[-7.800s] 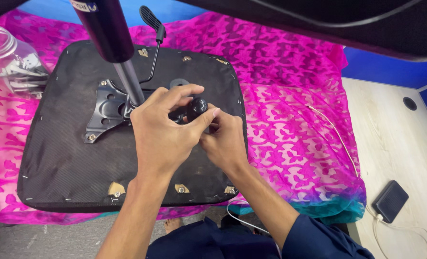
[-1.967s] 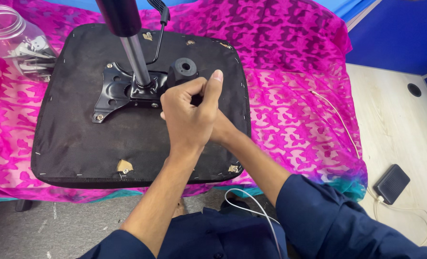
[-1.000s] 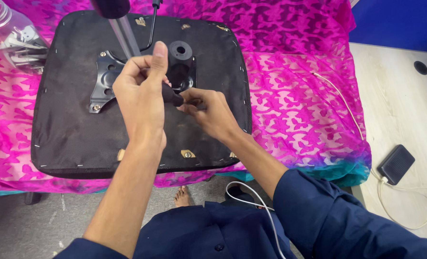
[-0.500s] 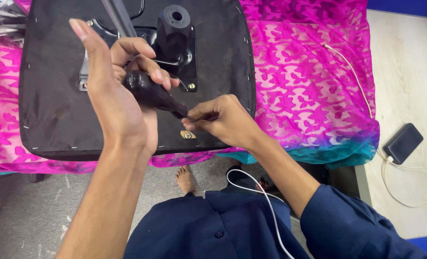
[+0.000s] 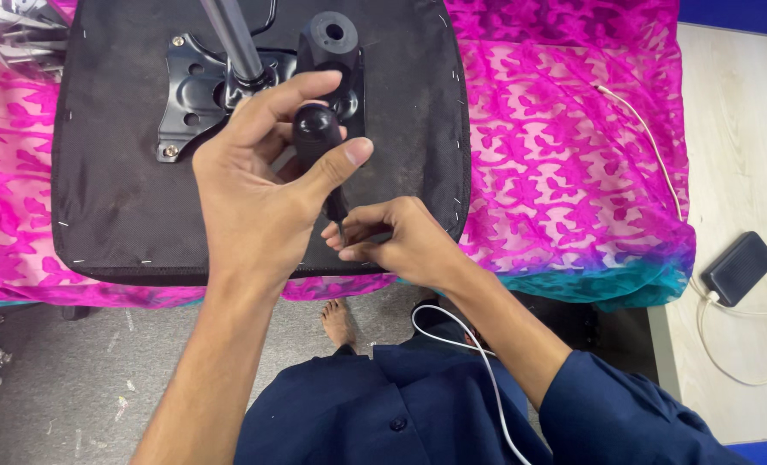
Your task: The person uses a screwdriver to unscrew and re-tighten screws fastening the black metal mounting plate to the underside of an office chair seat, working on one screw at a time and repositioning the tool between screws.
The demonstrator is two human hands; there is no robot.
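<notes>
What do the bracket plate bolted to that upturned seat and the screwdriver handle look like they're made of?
The bracket plate looks like stamped metal with dark paint: flat, punched holes, a silvery bolt head in one corner. The screwdriver handle, held in the left hand, seems to be matte black plastic or rubber, rounded with a dull sheen. The right hand pinches its thin shaft, probably steel.

Bright cloth over a table, grey floor below, pale floor to the right.

A table is covered by a pink patterned cloth (image 5: 573, 155) with a teal hem along its near edge. Below it, a grey concrete floor (image 5: 82, 379) is seen, scuffed and flecked with small scraps. To the right, a pale wooden floor (image 5: 736, 138) is laid, on which a dark power bank (image 5: 739, 268) rests with a white cable (image 5: 659, 155) running up onto the cloth. A strip of blue wall (image 5: 736, 10) is seen at the top right corner. Everything is lit evenly and softly.
</notes>
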